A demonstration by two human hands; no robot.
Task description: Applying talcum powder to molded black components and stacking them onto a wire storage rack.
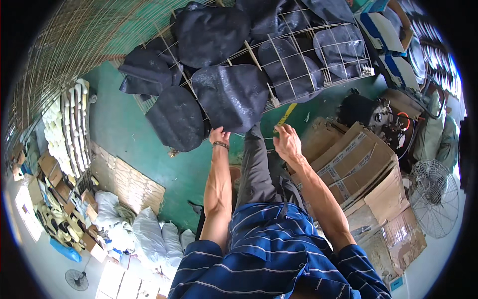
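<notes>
- Observed wire rack (275,102) ahead, bearing black sheets (211,35).
- Found central black sheet (231,92) at the rack's near edge, directly beyond the left hand (219,136).
- Left hand: at that sheet's lower edge; cannot tell whether clamped.
- Right hand (287,142): apart from sheet, fingers curled; cannot tell whether holding anything.

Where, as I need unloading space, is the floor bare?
Green floor shows bare between the black rubbery rounded sheets and the tan patterned flat board. The right is crowded: stacked brown cardboard and a round grey wire-caged fan.
</notes>
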